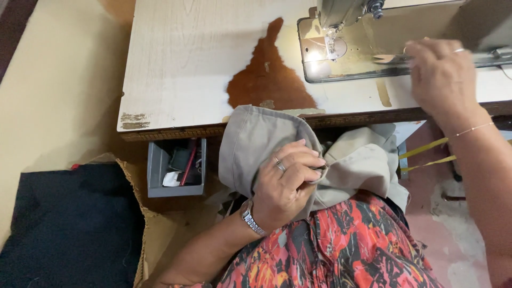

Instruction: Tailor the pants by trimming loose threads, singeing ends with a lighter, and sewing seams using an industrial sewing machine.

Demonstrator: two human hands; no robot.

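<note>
On lap, left hand [285, 184] grips beige fabric [256, 141]

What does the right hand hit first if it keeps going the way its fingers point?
The right hand points left along the sewing machine bed. First in line is likely the pair of scissors at its fingertips, which it may already be touching; beyond that, the presser foot. Depth is unclear.

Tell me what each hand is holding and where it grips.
Left hand clutches the beige fabric at a bunched fold on the lap. Right hand rests at the sewing machine; its grip cannot be told.
</note>
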